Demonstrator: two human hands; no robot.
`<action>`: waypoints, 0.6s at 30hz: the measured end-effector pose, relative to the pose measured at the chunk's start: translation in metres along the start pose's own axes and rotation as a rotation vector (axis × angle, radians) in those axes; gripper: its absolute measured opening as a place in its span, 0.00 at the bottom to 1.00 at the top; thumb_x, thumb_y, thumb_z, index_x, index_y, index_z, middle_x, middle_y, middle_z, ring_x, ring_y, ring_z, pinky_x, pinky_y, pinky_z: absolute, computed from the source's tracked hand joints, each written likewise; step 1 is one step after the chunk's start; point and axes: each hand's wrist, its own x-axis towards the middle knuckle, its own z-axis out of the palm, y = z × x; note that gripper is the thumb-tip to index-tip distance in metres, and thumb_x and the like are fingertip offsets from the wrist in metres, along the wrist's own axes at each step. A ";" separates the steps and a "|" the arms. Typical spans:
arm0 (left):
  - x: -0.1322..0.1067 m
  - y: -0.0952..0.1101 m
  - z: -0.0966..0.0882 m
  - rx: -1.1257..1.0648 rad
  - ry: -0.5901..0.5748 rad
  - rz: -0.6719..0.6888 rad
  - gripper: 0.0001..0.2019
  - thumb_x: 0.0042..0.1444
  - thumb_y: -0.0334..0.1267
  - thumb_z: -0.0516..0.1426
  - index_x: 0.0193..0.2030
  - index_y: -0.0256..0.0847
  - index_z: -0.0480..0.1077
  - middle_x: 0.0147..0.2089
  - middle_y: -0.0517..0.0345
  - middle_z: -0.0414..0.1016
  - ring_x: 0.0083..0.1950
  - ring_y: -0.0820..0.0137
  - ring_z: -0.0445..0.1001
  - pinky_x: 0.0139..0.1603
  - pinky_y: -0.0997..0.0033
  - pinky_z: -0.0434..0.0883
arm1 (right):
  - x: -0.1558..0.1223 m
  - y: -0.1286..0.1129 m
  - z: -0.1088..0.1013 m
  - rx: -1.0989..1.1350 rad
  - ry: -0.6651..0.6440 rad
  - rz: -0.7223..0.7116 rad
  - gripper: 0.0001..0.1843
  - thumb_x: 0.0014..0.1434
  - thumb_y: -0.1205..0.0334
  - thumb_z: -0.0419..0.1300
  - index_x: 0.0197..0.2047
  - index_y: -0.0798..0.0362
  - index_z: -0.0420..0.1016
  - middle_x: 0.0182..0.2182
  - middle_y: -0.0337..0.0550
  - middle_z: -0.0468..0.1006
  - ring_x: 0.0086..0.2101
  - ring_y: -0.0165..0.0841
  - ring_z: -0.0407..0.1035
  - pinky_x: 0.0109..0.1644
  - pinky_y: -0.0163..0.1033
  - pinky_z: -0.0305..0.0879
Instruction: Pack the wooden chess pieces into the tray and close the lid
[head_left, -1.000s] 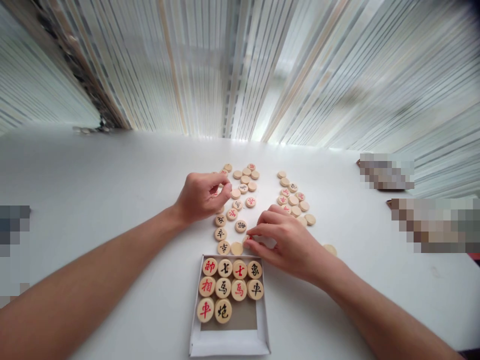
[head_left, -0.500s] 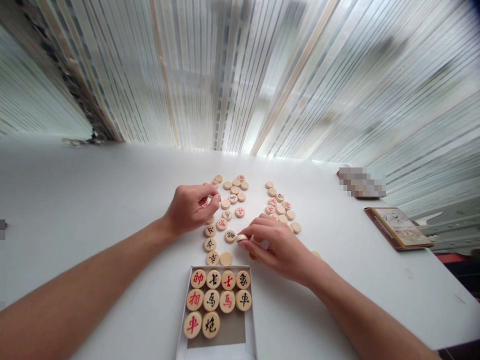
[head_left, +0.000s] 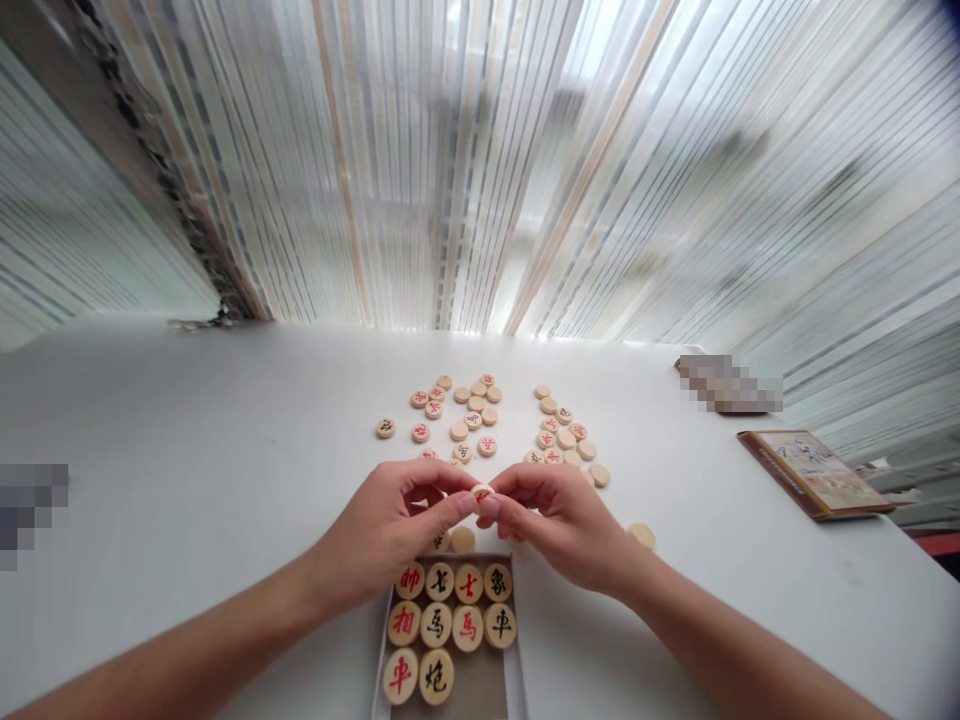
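My left hand [head_left: 390, 535] and my right hand [head_left: 551, 520] meet above the far edge of a shallow white box [head_left: 515, 680]. Both pinch one round wooden chess piece [head_left: 481, 493] with a red mark between their fingertips. The box holds several round wooden pieces [head_left: 450, 620] with red and black characters, laid in rows. Beyond the hands, several more loose pieces [head_left: 465, 415] lie scattered on the white table [head_left: 187, 480], in one group on the left and another [head_left: 564, 435] on the right. One plain piece [head_left: 463, 540] lies just beyond the box.
A flat brown booklet [head_left: 814, 472] lies at the table's right edge, with a blurred-out item [head_left: 729, 385] behind it. A single piece [head_left: 642, 535] lies to the right of my right hand. A striped curtain [head_left: 480, 150] hangs behind the table.
My left hand has drawn back from the loose pieces to meet my right hand. Both now pinch the piece my right hand lifted from the table. The view tilted down slightly.
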 end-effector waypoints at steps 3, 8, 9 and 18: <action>-0.001 -0.002 -0.007 -0.047 0.004 0.009 0.11 0.64 0.45 0.66 0.45 0.40 0.84 0.36 0.54 0.84 0.32 0.71 0.77 0.29 0.77 0.73 | 0.013 -0.007 0.003 0.032 -0.110 0.062 0.22 0.60 0.43 0.73 0.34 0.56 0.83 0.28 0.43 0.82 0.26 0.28 0.71 0.27 0.30 0.64; 0.013 -0.013 -0.016 -0.181 0.123 0.014 0.13 0.59 0.44 0.71 0.43 0.36 0.83 0.34 0.53 0.84 0.28 0.73 0.75 0.28 0.77 0.75 | 0.041 -0.002 0.013 0.089 -0.046 0.107 0.24 0.59 0.40 0.72 0.34 0.56 0.81 0.28 0.42 0.82 0.24 0.28 0.71 0.23 0.30 0.61; 0.015 -0.015 -0.017 -0.210 0.152 0.010 0.13 0.57 0.44 0.71 0.42 0.36 0.83 0.33 0.53 0.84 0.28 0.73 0.76 0.28 0.77 0.76 | 0.045 0.000 0.017 0.092 -0.002 0.085 0.24 0.60 0.41 0.72 0.34 0.56 0.81 0.27 0.42 0.81 0.24 0.28 0.71 0.24 0.31 0.61; 0.015 -0.024 -0.021 -0.370 0.123 -0.084 0.12 0.55 0.40 0.73 0.42 0.36 0.83 0.28 0.55 0.83 0.28 0.70 0.81 0.29 0.77 0.81 | 0.039 0.011 0.027 0.111 0.073 -0.022 0.15 0.64 0.49 0.71 0.39 0.53 0.84 0.28 0.41 0.82 0.28 0.30 0.72 0.31 0.34 0.68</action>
